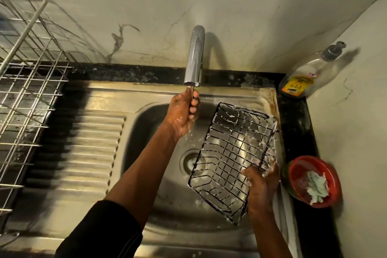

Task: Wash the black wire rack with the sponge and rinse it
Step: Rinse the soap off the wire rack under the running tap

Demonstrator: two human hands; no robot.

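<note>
Left hand (pixel 184 111) raised to the mouth of the curved chrome faucet spout (pixel 194 56), wet, fingers (pixel 193 102) curled close around a thin bright line just under the outlet; water or a slim lever, cannot tell which, so what it holds is unclear. Dark sleeve pushed up on that forearm. Right hand (pixel 259 186) grips the black rectangular wire rack (pixel 232 148) at its near right corner, fingers wrapped round the rim wires and coated in white foam. Rack held tilted over the right side of the stainless steel sink (pixel 104 98), far end toward the back rim, suds clinging along its wires; round drain (pixel 191 162) visible through and beside the grid. Ragged pale green-white sponge (pixel 316 186) lies in a round red plastic bowl (pixel 335 176) on the black stone counter (pixel 297 123), just right of the right hand, touched by neither hand. Clear soap bottle with grey pump (pixel 303 75) stands in the back right corner. Large silver wire dish rack (pixel 27 81) sits at far left, beside the ribbed drainboard
</note>
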